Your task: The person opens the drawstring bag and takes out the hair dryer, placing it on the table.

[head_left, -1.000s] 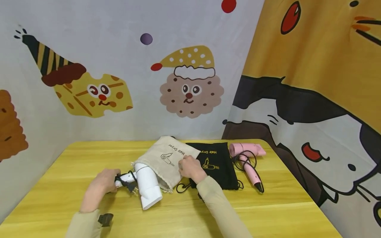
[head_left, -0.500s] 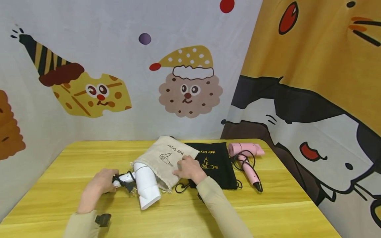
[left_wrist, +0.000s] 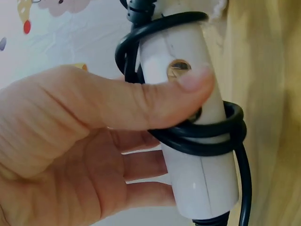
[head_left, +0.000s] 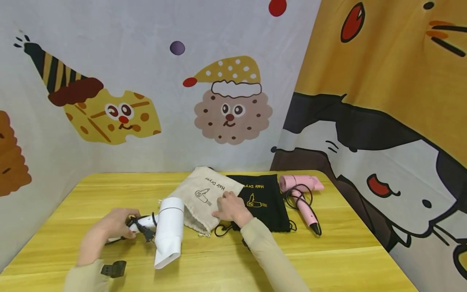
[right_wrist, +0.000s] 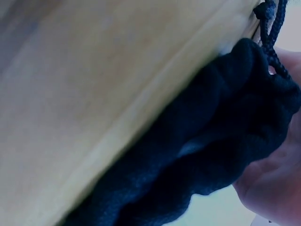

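My left hand (head_left: pixel 118 223) grips the handle of a white hair dryer (head_left: pixel 169 227) with a black cord wound around it. The left wrist view shows the thumb (left_wrist: pixel 155 101) across the handle (left_wrist: pixel 202 183) and the other fingers behind it. The dryer's body overlaps the left edge of a beige drawstring bag (head_left: pixel 208 194) printed "Hair Dryer", and the nozzle points toward me. My right hand (head_left: pixel 233 209) rests on the beige bag's right side, thumb spread apart from the fingers. That bag's mouth gapes slightly toward the dryer. In the right wrist view, black cloth (right_wrist: pixel 202 141) hides most of the hand.
A black drawstring bag (head_left: pixel 273 219) with gold print lies right of the beige one, partly under it. Further right is a pink hair dryer (head_left: pixel 308 209) with its cord wrapped. All lie on a wood-grain table (head_left: pixel 339 259) against a cartoon-printed backdrop (head_left: pixel 146 61).
The white hair dryer has moved left and toward me with my left hand, away from the beige bag's mouth. My right thumb has spread outward over the bag.
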{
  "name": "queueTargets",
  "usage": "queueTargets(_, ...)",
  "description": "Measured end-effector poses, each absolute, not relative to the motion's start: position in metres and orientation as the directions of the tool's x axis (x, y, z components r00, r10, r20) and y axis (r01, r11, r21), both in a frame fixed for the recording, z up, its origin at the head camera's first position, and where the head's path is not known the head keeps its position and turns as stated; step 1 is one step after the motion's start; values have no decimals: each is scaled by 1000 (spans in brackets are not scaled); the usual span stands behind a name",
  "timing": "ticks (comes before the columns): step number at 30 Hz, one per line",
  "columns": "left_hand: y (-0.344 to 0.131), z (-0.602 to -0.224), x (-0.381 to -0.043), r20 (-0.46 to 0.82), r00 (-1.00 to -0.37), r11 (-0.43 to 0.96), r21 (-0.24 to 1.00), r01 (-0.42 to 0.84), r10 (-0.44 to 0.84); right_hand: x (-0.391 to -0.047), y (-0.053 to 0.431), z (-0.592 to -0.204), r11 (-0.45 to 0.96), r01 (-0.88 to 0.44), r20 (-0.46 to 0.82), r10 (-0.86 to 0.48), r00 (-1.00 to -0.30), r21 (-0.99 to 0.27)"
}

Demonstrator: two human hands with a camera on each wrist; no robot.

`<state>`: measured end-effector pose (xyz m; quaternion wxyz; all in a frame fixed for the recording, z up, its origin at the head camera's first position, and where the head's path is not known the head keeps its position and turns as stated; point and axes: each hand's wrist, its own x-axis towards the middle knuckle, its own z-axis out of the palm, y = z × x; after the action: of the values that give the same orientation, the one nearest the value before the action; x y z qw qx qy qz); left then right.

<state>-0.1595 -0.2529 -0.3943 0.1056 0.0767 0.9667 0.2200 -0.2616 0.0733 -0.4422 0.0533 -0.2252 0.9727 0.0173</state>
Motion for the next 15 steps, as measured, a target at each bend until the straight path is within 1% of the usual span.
queueTargets(3, -256, -393, -160, -158, -968, 880, 465, 101, 195, -262, 73, -444, 896, -445, -105, -440, -892, 18)
queueTargets(8, -257, -393, -160, -129, -974, 887, 447, 110, 186, -260, 73, -444, 884, -466, -109, -462, -880, 16)
queueTargets(15, -259, -393, -161, -96, -986, 891, 447, 79, 136, -259, 73, -440, 850, -526, -114, -519, -847, 32)
